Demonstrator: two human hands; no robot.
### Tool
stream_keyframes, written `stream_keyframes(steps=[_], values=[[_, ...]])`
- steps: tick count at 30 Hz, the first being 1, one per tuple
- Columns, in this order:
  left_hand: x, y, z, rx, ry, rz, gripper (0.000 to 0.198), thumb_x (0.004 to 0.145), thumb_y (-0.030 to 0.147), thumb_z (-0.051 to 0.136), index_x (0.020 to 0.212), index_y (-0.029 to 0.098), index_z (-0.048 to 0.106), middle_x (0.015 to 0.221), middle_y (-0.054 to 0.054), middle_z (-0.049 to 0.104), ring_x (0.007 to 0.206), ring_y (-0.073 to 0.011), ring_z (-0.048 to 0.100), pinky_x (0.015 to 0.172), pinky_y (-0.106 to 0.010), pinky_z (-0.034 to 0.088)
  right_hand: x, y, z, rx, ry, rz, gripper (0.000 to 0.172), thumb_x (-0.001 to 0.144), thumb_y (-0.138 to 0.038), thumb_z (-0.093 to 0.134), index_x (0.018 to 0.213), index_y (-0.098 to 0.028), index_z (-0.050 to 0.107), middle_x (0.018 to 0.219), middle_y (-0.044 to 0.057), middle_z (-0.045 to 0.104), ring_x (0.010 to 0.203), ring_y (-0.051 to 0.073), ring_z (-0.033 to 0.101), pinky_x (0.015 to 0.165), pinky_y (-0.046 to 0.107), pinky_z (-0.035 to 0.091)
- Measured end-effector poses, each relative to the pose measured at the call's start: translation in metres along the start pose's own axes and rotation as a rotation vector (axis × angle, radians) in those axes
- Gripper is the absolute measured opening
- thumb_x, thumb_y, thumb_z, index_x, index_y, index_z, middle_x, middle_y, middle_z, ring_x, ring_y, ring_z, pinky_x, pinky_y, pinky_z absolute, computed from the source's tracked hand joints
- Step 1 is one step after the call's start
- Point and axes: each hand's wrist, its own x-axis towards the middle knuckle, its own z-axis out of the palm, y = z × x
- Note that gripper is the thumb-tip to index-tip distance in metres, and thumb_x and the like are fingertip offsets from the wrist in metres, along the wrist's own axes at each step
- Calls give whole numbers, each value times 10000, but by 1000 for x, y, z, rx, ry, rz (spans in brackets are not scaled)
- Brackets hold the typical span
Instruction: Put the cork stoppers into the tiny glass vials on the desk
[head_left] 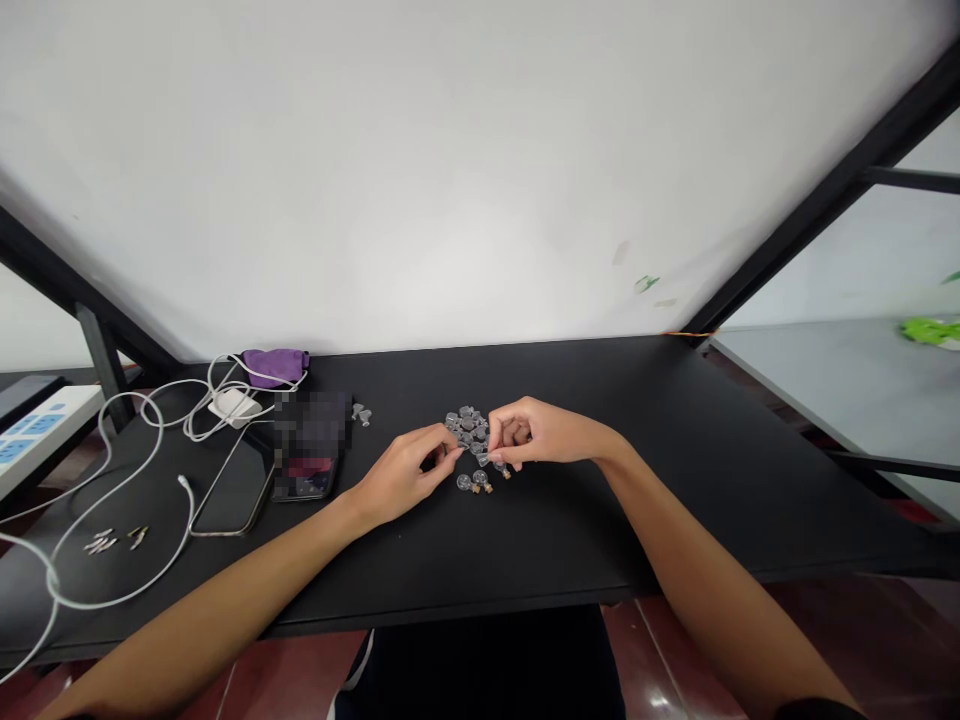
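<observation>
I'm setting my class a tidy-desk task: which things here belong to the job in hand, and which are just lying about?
In the job, it seems:
left hand
right hand
small clear bottles between them
corked bottles in front

Lying about:
phone
white cable
charger
purple cloth
little metal pieces
power strip

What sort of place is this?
Probably an indoor workbench: a black tabletop along a white wall, with small clear bottles clustered on it and a phone lying at left.
</observation>
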Motion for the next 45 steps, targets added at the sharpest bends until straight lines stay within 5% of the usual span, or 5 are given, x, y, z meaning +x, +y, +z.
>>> stream_keyframes(steps=[10, 37, 45], values=[[-1, 0, 0, 1, 52, 23, 135, 1026, 257, 552, 930, 194, 625, 833, -15, 651, 735, -130, 603, 719, -250, 486, 1, 1, 0, -48, 47, -21, 292, 868, -456, 749, 877, -173, 674, 779, 35, 716, 667, 135, 591, 596, 252, 419], [0, 1, 0, 17, 64, 80, 151, 1024, 246, 548, 897, 187, 604, 792, -11, 619, 692, -119, 570, 675, -245, 466, 6, 8, 4, -122, -162, -48, 215, 778, -334, 810, 862, -169, 700, 885, 32, 737, 708, 136, 580, 650, 259, 475], [0, 2, -1, 27, 58, 77, 132, 1018, 229, 556, 900, 187, 598, 791, -3, 614, 692, -114, 570, 681, -241, 462, 2, 3, 1, -146, -81, -76, 242, 839, -413, 769, 861, -176, 721, 785, 21, 677, 698, 145, 559, 637, 267, 439]])
